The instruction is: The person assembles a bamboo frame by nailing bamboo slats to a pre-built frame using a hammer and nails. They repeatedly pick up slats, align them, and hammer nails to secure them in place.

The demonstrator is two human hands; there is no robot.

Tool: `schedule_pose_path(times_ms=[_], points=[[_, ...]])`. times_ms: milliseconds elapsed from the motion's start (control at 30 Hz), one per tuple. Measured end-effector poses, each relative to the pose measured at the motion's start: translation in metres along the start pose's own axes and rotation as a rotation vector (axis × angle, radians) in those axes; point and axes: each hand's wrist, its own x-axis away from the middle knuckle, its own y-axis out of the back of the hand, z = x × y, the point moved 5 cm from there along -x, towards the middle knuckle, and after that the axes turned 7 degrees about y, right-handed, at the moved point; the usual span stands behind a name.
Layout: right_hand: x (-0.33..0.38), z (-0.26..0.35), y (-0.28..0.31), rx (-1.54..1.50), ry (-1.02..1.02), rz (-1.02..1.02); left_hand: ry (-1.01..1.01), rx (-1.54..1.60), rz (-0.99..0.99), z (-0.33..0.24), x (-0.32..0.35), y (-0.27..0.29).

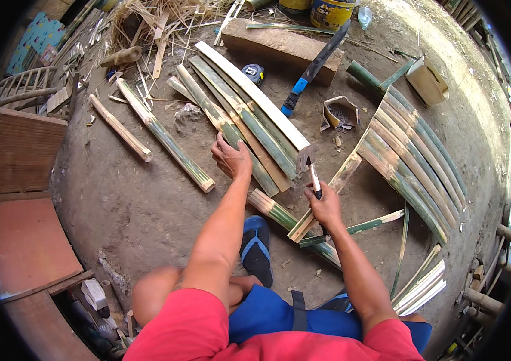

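Observation:
My right hand (326, 206) is closed around the handle of a hammer (314, 174), its metal head up beside the end of a pale wooden strip (255, 93). My left hand (232, 159) grips the near part of a split bamboo slat (207, 108), thumb and fingers on either side of it. Next to that slat lie several more green and brown bamboo slats (258, 123), fanned side by side on the ground. Below the hammer, a bamboo piece (279, 213) lies under a crossing strip (342, 175).
At right lies a panel of joined bamboo slats (415, 162). Two bamboo poles (165, 135) rest at left. Ahead are a wooden beam (279, 48), a tape measure (253, 73), a blue-handled machete (312, 69) and a torn box of nails (341, 113). Wooden furniture (21, 150) stands at the left edge.

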Motion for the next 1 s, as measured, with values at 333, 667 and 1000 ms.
schedule_pose_path(times_ms=[333,667,1000], points=[[-0.018,-0.009,-0.004,-0.269,-0.127,-0.067,-0.074,-0.191,0.341,-0.057,0.064,-0.029],[-0.038,-0.015,-0.018,-0.681,-0.241,-0.157,0.07,0.187,0.378,-0.076,0.065,-0.035],[-0.038,0.009,0.033,-0.503,-0.13,-0.052,0.655,1.311,0.7,-0.063,0.094,-0.074]])
